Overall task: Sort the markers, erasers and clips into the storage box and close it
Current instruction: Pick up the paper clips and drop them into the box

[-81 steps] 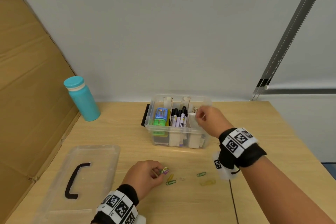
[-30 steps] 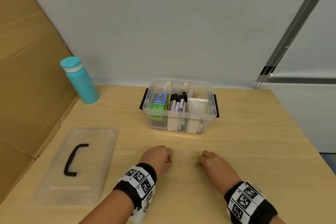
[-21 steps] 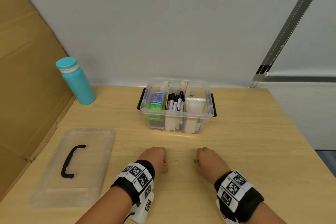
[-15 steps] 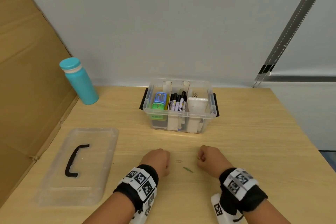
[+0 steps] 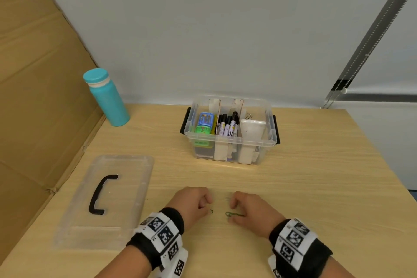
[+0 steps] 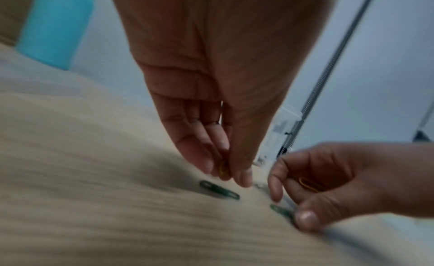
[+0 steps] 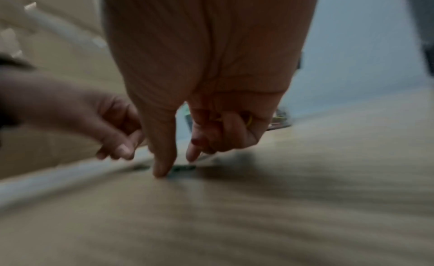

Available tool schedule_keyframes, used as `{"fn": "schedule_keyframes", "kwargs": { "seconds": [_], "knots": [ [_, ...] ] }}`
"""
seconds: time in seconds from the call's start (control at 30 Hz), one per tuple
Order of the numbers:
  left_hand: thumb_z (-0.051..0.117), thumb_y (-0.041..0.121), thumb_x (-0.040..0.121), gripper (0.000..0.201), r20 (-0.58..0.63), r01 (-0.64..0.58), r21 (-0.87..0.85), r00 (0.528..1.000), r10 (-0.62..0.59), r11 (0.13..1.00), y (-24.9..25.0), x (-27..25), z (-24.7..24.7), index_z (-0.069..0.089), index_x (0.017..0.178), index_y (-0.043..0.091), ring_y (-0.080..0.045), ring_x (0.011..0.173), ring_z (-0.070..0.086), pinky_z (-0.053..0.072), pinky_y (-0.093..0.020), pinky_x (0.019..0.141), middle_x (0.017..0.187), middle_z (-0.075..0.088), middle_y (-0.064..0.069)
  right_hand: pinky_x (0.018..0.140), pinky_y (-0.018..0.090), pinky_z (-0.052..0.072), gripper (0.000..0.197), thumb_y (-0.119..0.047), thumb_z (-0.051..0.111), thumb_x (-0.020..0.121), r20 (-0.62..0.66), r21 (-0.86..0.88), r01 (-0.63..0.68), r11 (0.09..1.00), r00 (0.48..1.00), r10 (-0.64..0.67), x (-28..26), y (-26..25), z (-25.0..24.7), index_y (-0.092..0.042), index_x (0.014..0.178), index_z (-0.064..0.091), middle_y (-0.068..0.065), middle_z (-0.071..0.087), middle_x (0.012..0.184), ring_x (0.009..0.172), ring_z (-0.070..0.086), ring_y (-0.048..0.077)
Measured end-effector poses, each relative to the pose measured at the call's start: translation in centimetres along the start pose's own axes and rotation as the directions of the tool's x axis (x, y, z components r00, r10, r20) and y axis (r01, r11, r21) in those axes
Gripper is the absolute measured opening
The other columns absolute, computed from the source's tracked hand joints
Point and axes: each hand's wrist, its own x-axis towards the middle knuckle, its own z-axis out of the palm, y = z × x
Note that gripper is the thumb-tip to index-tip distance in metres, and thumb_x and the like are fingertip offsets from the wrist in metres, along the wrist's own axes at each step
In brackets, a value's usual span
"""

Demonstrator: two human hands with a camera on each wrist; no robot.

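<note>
The clear storage box (image 5: 230, 140) stands open at the table's middle back, with erasers (image 5: 204, 124), markers (image 5: 228, 125) and binder clips (image 5: 249, 116) in its compartments. My left hand (image 5: 206, 204) rests on the table in front of the box, pinching a yellow paper clip (image 6: 223, 167). My right hand (image 5: 232, 206) sits beside it, keeping another yellow clip (image 6: 308, 184) in its curled fingers. One green clip (image 6: 219, 189) lies under my left fingertips. My right thumb (image 7: 162, 167) presses on a second green clip (image 5: 232, 214). A small silver clip (image 5: 226, 198) lies between the hands.
The clear lid (image 5: 106, 196) with a black handle lies flat at the left. A teal bottle (image 5: 105, 97) stands at the back left against a cardboard wall (image 5: 33, 97). The table's right edge (image 5: 383, 165) drops off.
My right hand came back from the box to the table front. Both hands have closed in on the loose clips, and two green clips now show between them.
</note>
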Motion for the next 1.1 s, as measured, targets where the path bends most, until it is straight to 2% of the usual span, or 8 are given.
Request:
{"fn": "schedule_keyframes", "kwargs": {
  "seconds": [0.3, 0.47, 0.57, 0.67, 0.77, 0.87, 0.97, 1.1],
  "knots": [
    [0.062, 0.020, 0.087, 0.019, 0.074, 0.106, 0.183, 0.990, -0.121, 0.977, 0.8, 1.5, 0.3, 0.067, 0.103, 0.011, -0.021, 0.102, 0.060, 0.044, -0.025, 0.084, 0.102, 0.065, -0.004, 0.072, 0.026, 0.032, 0.023, -0.018, 0.042, 0.095, -0.029, -0.364, 0.042, 0.931, 0.998, -0.056, 0.3, -2.1, 1.4, -0.008, 0.112, 0.054, 0.009, 0.054, 0.115, 0.102, 0.054, 0.024],
    [0.063, 0.017, 0.085, 0.013, 0.008, 0.074, 0.173, 0.997, -0.076, 0.982, 0.3, 1.4, 0.5, 0.068, 0.094, 0.009, -0.015, 0.088, 0.054, 0.038, -0.018, 0.076, 0.085, 0.044, 0.008, 0.063, 0.018, 0.042, 0.010, -0.018, 0.047, 0.094, -0.015, 0.133, -0.026, 0.991, 0.999, 0.028, 0.5, -0.8, -0.2, -0.020, 0.086, 0.051, -0.007, 0.053, 0.079, 0.064, 0.045, 0.002],
    [0.063, 0.017, 0.086, 0.014, 0.018, 0.064, 0.153, 0.998, -0.068, 0.986, 0.3, 1.4, 0.3, 0.069, 0.095, 0.009, -0.011, 0.086, 0.051, 0.036, -0.017, 0.075, 0.078, 0.042, 0.014, 0.048, 0.021, 0.035, 0.014, -0.009, 0.039, 0.089, 0.068, 0.876, -0.140, 0.461, 0.983, 0.168, 0.0, -0.1, -1.1, -0.010, 0.083, 0.051, 0.002, 0.052, 0.067, 0.056, 0.045, 0.012],
    [0.064, 0.019, 0.086, 0.016, 0.057, 0.050, 0.144, 0.997, -0.059, 0.988, 0.6, 1.2, -0.4, 0.070, 0.097, 0.010, -0.013, 0.090, 0.057, 0.037, -0.017, 0.075, 0.097, 0.063, 0.001, 0.044, 0.025, 0.031, 0.019, -0.006, 0.029, 0.087, 0.119, 0.990, -0.130, 0.050, 0.976, 0.184, -0.5, -0.7, -2.0, -0.007, 0.081, 0.048, 0.008, 0.045, 0.064, 0.053, 0.041, 0.017],
    [0.068, 0.022, 0.083, 0.009, 0.011, 0.053, 0.060, 0.999, -0.054, 0.997, 0.0, 0.7, -0.6, 0.072, 0.089, 0.016, -0.003, 0.075, 0.051, 0.037, -0.008, 0.065, 0.082, 0.058, 0.009, 0.044, 0.024, 0.026, 0.019, -0.017, 0.039, 0.095, 0.020, 0.897, -0.125, 0.425, 0.970, 0.243, -0.1, -1.0, -2.1, -0.010, 0.080, 0.050, 0.000, 0.042, 0.058, 0.047, 0.036, 0.011],
    [0.073, 0.023, 0.079, 0.012, -0.074, 0.053, -0.114, 0.995, -0.062, 0.992, -0.8, -0.5, -1.0, 0.065, 0.072, 0.029, 0.003, 0.068, 0.051, 0.040, -0.006, 0.066, 0.073, 0.056, 0.017, 0.051, 0.020, 0.034, 0.010, -0.027, 0.058, 0.090, -0.154, 0.300, -0.044, 0.953, 0.984, 0.093, 0.9, -0.9, -1.6, -0.019, 0.086, 0.055, -0.011, 0.043, 0.057, 0.049, 0.038, 0.003],
    [0.076, 0.022, 0.076, 0.008, -0.137, 0.066, -0.246, 0.985, -0.102, 0.967, -1.6, -1.4, -1.5, 0.069, 0.074, 0.026, 0.000, 0.067, 0.053, 0.050, -0.017, 0.072, 0.073, 0.061, 0.013, 0.055, 0.021, 0.032, 0.016, -0.035, 0.052, 0.092, -0.087, -0.235, -0.031, 0.971, 0.996, 0.011, 1.6, -1.6, -1.3, -0.027, 0.106, 0.053, -0.014, 0.040, 0.064, 0.067, 0.046, 0.008],
    [0.077, 0.022, 0.075, 0.015, -0.196, 0.063, -0.292, 0.973, -0.124, 0.954, -2.5, -1.7, -1.9, 0.067, 0.069, 0.030, -0.001, 0.065, 0.051, 0.045, -0.017, 0.066, 0.072, 0.060, 0.012, 0.067, 0.027, 0.040, 0.018, -0.028, 0.045, 0.091, -0.063, -0.331, -0.055, 0.942, 0.997, 0.036, 2.6, -2.5, -1.2, -0.021, 0.103, 0.057, -0.007, 0.052, 0.082, 0.077, 0.052, 0.017]
  ]
}}
